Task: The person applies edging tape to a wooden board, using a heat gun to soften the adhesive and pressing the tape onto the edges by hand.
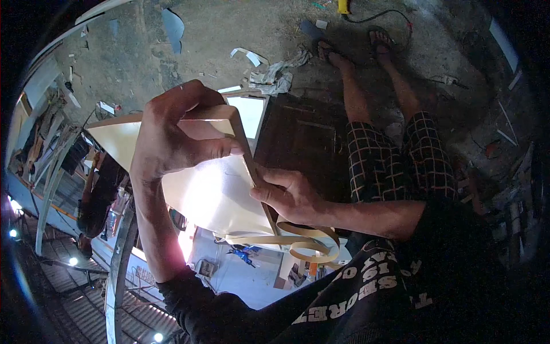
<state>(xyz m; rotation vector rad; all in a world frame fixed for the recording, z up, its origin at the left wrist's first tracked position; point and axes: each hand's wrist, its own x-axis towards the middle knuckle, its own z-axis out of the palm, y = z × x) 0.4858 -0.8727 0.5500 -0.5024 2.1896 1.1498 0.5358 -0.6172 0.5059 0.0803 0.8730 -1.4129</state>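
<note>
A glossy cream board (195, 189) with a bright light glare on its face is held up in front of me. My left hand (166, 129) is closed around its upper corner, thumb on the near face and fingers over the tan edge. Lower along the narrow brown edge (243, 140), my right hand (286, 195) is closed on the board with thumb and fingers. A thin cream strip, like edge banding (315, 243), hangs in loose loops below the right hand, near the board's lower corner. Whether the right fingers also hold the strip is hidden.
Behind the board lies a dark panelled wooden piece (301, 135). Scraps and a crumpled sheet (278, 77) litter the concrete floor (229, 28). A yellow tool (344, 7) with a dark cable lies ahead of my sandalled feet. A pale post (117, 275) stands at lower left.
</note>
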